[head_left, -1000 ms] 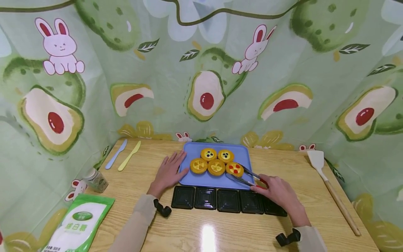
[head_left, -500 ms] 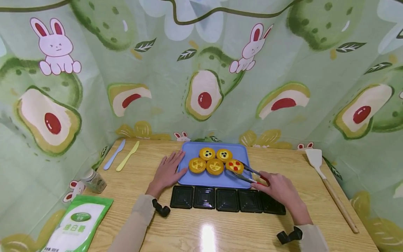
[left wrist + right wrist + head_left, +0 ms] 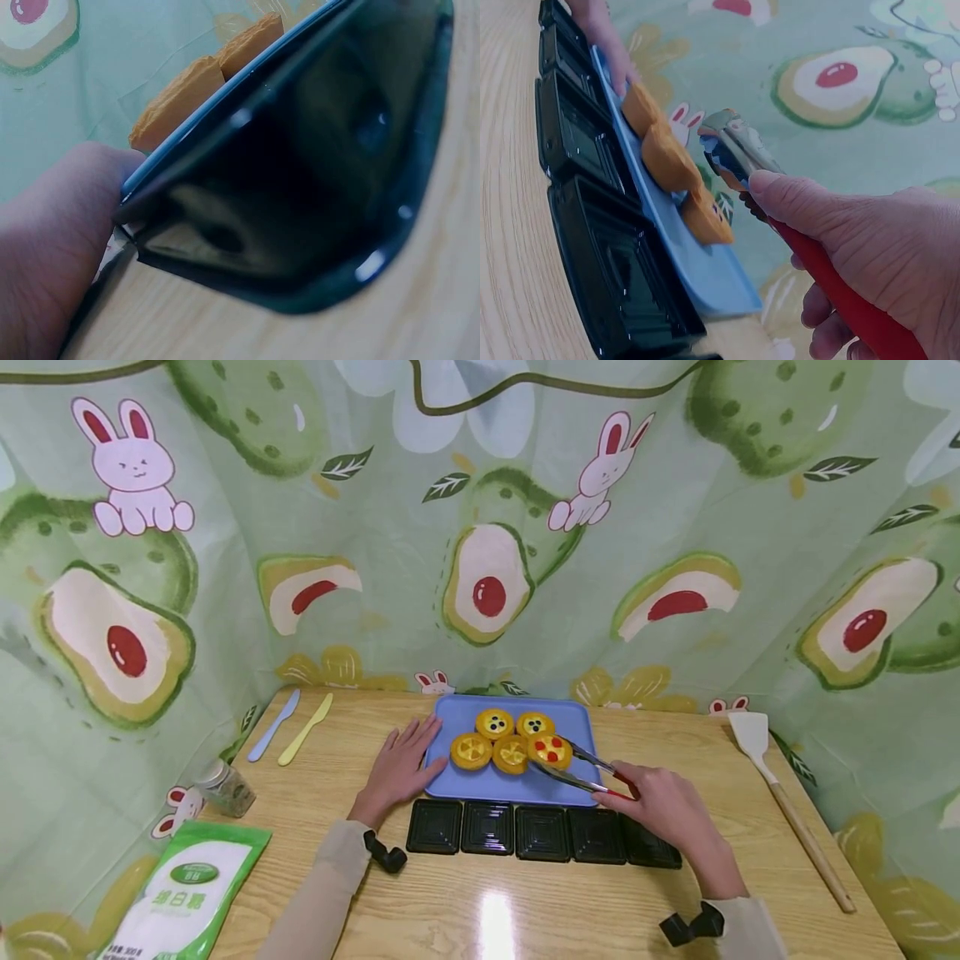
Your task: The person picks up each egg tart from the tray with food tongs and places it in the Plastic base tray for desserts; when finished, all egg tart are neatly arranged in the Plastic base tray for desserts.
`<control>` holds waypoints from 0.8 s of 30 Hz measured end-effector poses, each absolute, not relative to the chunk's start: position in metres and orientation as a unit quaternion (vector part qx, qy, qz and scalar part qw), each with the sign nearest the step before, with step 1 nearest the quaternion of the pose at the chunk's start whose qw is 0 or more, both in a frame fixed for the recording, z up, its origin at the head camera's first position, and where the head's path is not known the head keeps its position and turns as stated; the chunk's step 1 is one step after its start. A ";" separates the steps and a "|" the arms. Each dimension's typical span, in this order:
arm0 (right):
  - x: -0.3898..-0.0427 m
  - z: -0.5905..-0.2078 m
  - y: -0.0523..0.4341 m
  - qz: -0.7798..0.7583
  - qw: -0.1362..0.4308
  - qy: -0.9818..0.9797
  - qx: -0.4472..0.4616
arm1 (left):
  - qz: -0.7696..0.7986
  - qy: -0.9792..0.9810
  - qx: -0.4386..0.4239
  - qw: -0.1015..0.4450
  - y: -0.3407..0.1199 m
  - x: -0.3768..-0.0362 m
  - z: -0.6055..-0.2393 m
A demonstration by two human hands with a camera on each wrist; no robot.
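My right hand (image 3: 656, 806): gripped tongs (image 3: 577, 780), long axis forward-left. Red-topped tart (image 3: 550, 750): sat between their tips, ahead-left of this nearer hand, over the blue tray (image 3: 465, 790). My left hand (image 3: 401, 768): rested, fingers straight, at the tray's left edge.

A tray (image 3: 459, 785) stands on our table (image 3: 420, 910), five boxes (image 3: 489, 828) before it.
On the tray we count two tarts (image 3: 495, 724) behind and two in front; a fifth tart (image 3: 550, 752), between the tongs' (image 3: 572, 779) tips at right, hangs, as far as we can tell, just above it. Left lie two knives (image 3: 274, 725), then a jar (image 3: 229, 790) and a bag (image 3: 180, 893) before them; a spatula (image 3: 807, 843) lies right.
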State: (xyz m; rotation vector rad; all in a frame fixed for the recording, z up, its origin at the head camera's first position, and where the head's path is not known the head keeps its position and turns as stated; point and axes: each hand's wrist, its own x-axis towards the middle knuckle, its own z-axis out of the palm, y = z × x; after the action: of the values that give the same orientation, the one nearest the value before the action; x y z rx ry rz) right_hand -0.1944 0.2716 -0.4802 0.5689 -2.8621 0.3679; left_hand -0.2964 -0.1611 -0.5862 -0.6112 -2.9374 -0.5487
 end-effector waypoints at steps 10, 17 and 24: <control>-0.188 -0.474 0.248 0.128 0.087 -0.964 0.218 | -0.189 -0.959 -0.204 0.054 -0.160 -0.294 -0.583; -0.189 -0.470 0.230 0.127 0.090 -0.958 0.241 | -0.184 -0.960 -0.206 0.054 -0.161 -0.294 -0.580; -0.192 -0.466 0.209 0.123 0.082 -0.954 0.261 | -0.186 -0.959 -0.205 0.051 -0.162 -0.295 -0.580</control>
State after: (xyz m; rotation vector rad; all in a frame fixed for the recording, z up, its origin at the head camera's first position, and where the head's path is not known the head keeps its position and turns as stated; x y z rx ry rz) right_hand -0.1918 0.2086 -0.4656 0.7809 -2.8494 0.3668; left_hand -0.2948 -0.1619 -0.5797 -0.6251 -2.9198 -0.5662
